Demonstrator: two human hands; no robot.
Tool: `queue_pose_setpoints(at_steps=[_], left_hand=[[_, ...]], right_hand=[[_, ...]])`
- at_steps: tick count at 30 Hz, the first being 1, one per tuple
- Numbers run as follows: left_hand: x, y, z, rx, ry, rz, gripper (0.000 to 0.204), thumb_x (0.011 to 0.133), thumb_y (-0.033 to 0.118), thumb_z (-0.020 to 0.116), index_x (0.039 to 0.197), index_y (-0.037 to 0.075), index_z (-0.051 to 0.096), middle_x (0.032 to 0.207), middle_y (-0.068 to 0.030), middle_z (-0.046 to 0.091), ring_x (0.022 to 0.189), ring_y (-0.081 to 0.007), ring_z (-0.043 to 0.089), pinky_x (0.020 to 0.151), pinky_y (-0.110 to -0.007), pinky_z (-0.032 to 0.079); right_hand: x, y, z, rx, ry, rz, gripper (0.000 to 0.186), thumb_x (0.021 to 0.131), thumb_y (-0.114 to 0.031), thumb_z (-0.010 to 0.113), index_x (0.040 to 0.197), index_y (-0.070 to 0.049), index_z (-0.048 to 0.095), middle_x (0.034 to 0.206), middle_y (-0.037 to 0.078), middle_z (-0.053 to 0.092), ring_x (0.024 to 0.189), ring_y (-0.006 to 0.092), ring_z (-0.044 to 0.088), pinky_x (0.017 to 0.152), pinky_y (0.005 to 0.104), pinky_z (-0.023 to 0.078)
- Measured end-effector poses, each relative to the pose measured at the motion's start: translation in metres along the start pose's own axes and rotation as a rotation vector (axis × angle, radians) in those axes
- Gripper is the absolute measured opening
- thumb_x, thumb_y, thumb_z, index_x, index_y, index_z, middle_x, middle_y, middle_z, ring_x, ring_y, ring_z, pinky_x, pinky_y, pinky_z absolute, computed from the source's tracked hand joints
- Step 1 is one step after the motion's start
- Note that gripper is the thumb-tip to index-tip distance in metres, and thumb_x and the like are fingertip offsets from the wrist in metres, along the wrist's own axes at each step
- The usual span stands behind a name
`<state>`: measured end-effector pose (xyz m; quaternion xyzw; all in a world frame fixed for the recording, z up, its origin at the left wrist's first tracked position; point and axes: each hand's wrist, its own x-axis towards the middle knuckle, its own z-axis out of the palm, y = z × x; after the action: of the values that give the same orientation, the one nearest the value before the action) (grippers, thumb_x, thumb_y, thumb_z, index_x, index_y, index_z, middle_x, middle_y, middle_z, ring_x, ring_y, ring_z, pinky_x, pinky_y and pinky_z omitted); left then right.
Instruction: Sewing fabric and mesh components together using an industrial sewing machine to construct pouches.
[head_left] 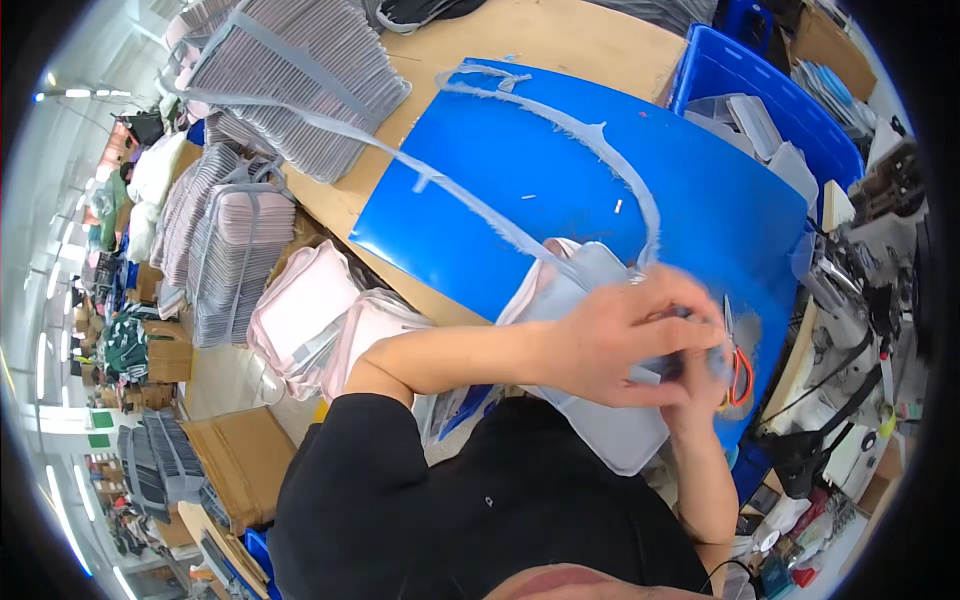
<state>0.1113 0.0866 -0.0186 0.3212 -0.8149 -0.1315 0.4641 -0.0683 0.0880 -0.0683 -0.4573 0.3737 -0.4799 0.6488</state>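
My left hand [625, 340] reaches across from the left, its fingers curled around a dark grey bit that is blurred. Close against it, my right hand [695, 395] comes up from below, also closed, with a grey smear at its fingertips. What they hold between them I cannot make out. Under both hands lies a light grey fabric panel [620, 440] with rounded corners, overhanging the near edge of the blue board [520, 150]. A long frayed grey fabric strip [480, 210] runs from the panel to the far left. Orange-handled scissors [741, 378] lie just right of my right hand.
Tied stacks of pink and grey panels [300, 85] stand at the far left, with another bundle [240, 240] below. Clear-wrapped pink pieces [310, 300] sit left of my arm. A blue bin [770, 95] is at the far right, and machinery [850, 290] stands beside the board.
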Motion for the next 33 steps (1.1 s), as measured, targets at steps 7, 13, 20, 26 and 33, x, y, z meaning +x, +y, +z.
queue_pose_setpoints(at_steps=[7,13,20,26,33], left_hand=[[-0.06,-0.043,0.052,-0.034,-0.725,-0.389,0.04,0.077,0.005,0.07,0.116,0.014,0.067,0.101,-0.0163,0.072,0.099,-0.0388,0.069,0.084,-0.052,0.053],[-0.034,-0.043,0.016,-0.113,-0.517,-0.382,0.025,0.084,0.0,0.064,0.108,0.008,0.064,0.088,-0.0199,0.065,0.088,-0.0419,0.067,0.073,-0.05,0.052],[0.057,0.071,0.104,-0.671,-0.414,0.092,0.024,0.096,0.008,0.064,0.119,0.001,0.06,0.087,-0.0147,0.063,0.08,-0.0335,0.065,0.068,-0.041,0.052],[0.076,0.018,0.073,-1.275,-0.381,-0.646,0.039,0.103,0.021,0.06,0.128,-0.008,0.053,0.1,-0.0185,0.071,0.09,-0.032,0.071,0.088,-0.045,0.057],[0.024,0.054,0.146,-0.74,-0.898,-0.333,0.021,0.085,0.001,0.074,0.104,0.006,0.068,0.13,-0.0209,0.067,0.122,-0.0313,0.064,0.101,-0.04,0.051]], right_hand=[[-0.082,-0.083,-0.101,0.528,0.157,-0.197,0.029,0.113,-0.038,0.044,0.101,-0.014,0.054,0.081,-0.001,0.049,0.058,0.0062,0.036,0.058,0.0253,0.037],[-0.199,-0.126,-0.3,0.006,1.312,-0.821,0.041,0.105,-0.041,0.058,0.114,-0.002,0.067,0.108,0.011,0.066,0.08,0.019,0.056,0.076,0.0357,0.052],[-0.117,0.038,-0.082,0.045,-0.106,0.031,0.084,0.071,-0.028,0.096,0.14,-0.008,0.053,0.139,0.01,0.053,0.128,0.0196,0.051,0.111,0.0403,0.04],[-0.148,-0.003,-0.106,0.217,0.115,0.009,0.018,0.097,-0.014,0.074,0.11,-0.004,0.066,0.094,0.007,0.07,0.081,0.0211,0.069,0.07,0.0377,0.054],[-0.253,0.081,-0.243,-1.232,0.472,-0.453,0.034,0.073,-0.014,0.075,0.107,-0.011,0.068,0.098,0.007,0.066,0.091,0.0339,0.066,0.072,0.0446,0.051]])
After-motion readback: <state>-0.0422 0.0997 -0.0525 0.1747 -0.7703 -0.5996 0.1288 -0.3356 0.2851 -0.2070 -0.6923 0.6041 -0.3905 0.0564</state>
